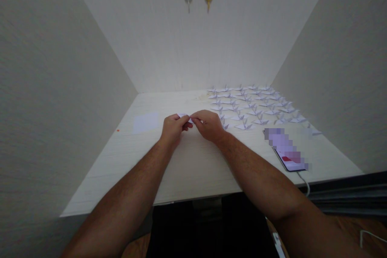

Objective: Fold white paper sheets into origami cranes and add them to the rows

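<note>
Folded paper (pixel 182 115) sits near the centre of the frame, held up between both hands. It looks light and thin, probably crisp enough to keep a crease yet easy to crumple or tear, so a gentle pinch at edges or folds should suit it. From left to right: a flat white sheet (pixel 145 122) lies at centre left; the left hand (pixel 173 129) has its thumb pressed over the paper, fingers curled beneath; the right hand (pixel 208 125) is closed to a thumb-and-forefinger pinch at the paper's near right end. The hands cover most of its shape, and the left fingertips are partly lost. Right of centre, the right hand blocks some paper birds (pixel 252 107); lower right, the phone (pixel 290 159) screen is pixelated.
</note>
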Demonstrator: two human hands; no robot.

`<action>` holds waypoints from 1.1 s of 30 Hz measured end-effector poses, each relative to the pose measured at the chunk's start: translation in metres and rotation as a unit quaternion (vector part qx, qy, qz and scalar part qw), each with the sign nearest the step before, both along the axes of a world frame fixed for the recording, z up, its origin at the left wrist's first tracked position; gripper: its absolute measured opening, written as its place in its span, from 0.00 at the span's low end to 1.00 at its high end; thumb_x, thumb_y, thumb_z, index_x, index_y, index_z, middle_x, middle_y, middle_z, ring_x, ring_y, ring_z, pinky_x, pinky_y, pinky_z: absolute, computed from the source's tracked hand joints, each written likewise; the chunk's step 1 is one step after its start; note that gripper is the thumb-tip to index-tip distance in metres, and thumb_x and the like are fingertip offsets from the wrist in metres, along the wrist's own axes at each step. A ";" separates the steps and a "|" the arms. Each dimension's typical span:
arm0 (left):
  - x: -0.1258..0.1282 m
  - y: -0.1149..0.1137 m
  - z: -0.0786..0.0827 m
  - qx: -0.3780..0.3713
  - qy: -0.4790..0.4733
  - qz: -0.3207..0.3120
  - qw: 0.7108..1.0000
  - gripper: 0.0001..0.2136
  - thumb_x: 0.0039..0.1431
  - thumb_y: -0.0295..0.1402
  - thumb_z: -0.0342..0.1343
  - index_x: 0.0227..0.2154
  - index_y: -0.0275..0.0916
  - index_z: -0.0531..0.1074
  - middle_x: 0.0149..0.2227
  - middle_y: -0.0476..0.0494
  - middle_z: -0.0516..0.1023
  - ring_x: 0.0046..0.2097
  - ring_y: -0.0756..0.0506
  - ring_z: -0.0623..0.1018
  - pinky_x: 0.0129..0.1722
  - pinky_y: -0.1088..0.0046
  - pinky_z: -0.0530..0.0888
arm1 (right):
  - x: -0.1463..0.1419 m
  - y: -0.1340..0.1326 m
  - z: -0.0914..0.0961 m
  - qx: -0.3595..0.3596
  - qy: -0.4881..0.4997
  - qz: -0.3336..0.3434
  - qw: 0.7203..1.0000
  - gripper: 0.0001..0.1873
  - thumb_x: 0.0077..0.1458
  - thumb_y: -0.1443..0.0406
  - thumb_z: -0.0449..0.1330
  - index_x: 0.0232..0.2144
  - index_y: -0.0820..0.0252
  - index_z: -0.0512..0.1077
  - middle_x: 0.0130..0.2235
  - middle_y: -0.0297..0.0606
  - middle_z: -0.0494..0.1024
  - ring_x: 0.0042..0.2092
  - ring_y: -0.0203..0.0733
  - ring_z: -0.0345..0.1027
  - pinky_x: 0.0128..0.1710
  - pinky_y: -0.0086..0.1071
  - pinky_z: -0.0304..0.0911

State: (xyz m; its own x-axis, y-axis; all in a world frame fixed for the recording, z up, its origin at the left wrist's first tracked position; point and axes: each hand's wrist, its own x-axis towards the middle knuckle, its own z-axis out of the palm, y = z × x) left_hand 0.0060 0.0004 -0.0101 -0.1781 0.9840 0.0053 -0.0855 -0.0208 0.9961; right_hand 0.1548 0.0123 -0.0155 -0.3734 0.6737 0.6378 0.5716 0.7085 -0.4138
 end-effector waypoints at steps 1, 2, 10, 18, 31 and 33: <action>0.000 0.000 0.000 -0.004 -0.015 -0.005 1.000 0.09 0.42 0.33 0.63 0.20 0.35 0.70 0.18 0.45 0.74 0.21 0.50 0.73 0.22 0.76 0.65 | 0.000 0.000 0.000 0.000 -0.004 -0.002 1.000 0.12 0.62 0.65 0.53 0.36 0.58 0.78 0.39 0.39 0.81 0.43 0.41 0.72 0.46 0.33 0.61; 0.000 -0.001 0.001 -0.009 -0.032 -0.014 0.999 0.09 0.41 0.33 0.64 0.21 0.34 0.70 0.19 0.45 0.74 0.22 0.50 0.74 0.22 0.76 0.66 | 0.000 0.000 0.001 0.000 -0.008 -0.004 1.000 0.13 0.62 0.65 0.53 0.36 0.58 0.78 0.39 0.39 0.81 0.43 0.41 0.72 0.46 0.33 0.61; -0.001 -0.004 0.004 -0.026 -0.088 -0.044 0.995 0.09 0.44 0.34 0.60 0.25 0.34 0.70 0.23 0.45 0.75 0.25 0.49 0.77 0.25 0.75 0.68 | 0.001 -0.001 0.005 -0.002 -0.040 -0.003 0.999 0.13 0.64 0.65 0.52 0.37 0.58 0.77 0.40 0.39 0.80 0.43 0.41 0.70 0.47 0.33 0.59; 0.002 -0.004 0.004 -0.015 -0.100 -0.044 0.994 0.10 0.43 0.34 0.63 0.23 0.34 0.70 0.23 0.45 0.75 0.25 0.50 0.76 0.24 0.76 0.68 | 0.001 -0.003 0.009 0.030 -0.094 -0.011 0.995 0.15 0.64 0.66 0.49 0.35 0.60 0.76 0.38 0.40 0.80 0.41 0.42 0.68 0.44 0.34 0.59; -0.008 0.000 0.000 0.070 -0.037 -0.044 0.996 0.16 0.42 0.39 0.68 0.33 0.35 0.75 0.30 0.44 0.79 0.31 0.48 0.79 0.33 0.72 0.74 | -0.008 0.001 0.007 -0.165 0.249 -0.015 0.954 0.09 0.55 0.64 0.58 0.35 0.60 0.77 0.35 0.37 0.82 0.36 0.37 0.74 0.39 0.31 0.69; -0.009 0.001 -0.002 0.086 -0.036 -0.054 0.994 0.15 0.43 0.38 0.68 0.33 0.35 0.75 0.30 0.44 0.80 0.31 0.48 0.79 0.35 0.71 0.75 | -0.008 0.003 0.008 -0.209 0.286 0.000 0.935 0.08 0.53 0.63 0.60 0.30 0.62 0.77 0.30 0.36 0.81 0.33 0.37 0.74 0.35 0.30 0.68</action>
